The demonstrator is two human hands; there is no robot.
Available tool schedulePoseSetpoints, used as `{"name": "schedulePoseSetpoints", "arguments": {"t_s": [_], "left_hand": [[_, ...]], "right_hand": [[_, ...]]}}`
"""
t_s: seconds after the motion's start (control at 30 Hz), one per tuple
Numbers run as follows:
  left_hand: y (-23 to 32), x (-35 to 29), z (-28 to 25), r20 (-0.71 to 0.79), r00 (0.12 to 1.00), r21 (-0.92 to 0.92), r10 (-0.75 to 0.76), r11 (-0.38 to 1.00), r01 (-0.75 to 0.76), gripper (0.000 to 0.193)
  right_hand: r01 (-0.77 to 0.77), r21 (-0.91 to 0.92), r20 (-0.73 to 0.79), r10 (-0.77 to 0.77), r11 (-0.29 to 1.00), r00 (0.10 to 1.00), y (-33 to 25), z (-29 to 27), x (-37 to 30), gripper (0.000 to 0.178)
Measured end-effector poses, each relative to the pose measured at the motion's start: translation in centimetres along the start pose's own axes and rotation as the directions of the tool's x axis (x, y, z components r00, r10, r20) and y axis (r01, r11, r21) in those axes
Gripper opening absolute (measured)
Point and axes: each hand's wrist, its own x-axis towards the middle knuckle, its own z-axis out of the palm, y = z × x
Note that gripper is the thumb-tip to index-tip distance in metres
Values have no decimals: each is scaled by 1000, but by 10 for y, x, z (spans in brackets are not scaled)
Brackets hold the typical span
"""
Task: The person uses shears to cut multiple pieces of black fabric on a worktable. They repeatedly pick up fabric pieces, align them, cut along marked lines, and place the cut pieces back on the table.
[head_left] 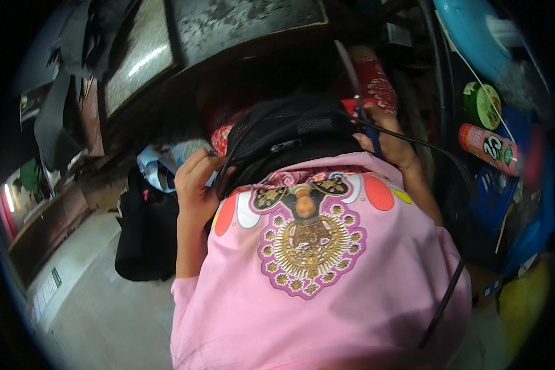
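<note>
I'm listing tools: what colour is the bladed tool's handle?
Dark blue; the handle shows best in the head view.

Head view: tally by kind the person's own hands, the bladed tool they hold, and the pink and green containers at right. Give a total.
Hands: 2, left hand and right hand
Bladed tool with blue handle: 1
Pink container: 1
Green container: 1
Total: 5
</note>
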Motion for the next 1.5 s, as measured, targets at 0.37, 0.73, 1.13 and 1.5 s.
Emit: {"name": "schedulePoseSetpoints", "arguments": {"t_s": [0.37, 0.73, 1.13, 1.5], "left_hand": [[-7, 0, 9, -98, 993, -37, -58, 998, 55, 14], [-9, 18, 1, -66, 955, -135, -290, 951, 279, 6], [2, 49, 5, -7, 943, -58, -333, 942, 332, 11], [-17, 54, 9, -41, 925, -113, -378, 921, 372, 14]], "right_hand": [[-51, 110, 39, 47, 993, 998, -4, -4, 16, 34], [147, 176, -33, -144, 973, 989, 5, 4, 14, 29], [209, 75, -160, -195, 975, 968, 11, -8, 19, 40], [223, 75, -183, -206, 972, 961, 7, -9, 24, 38]]}}
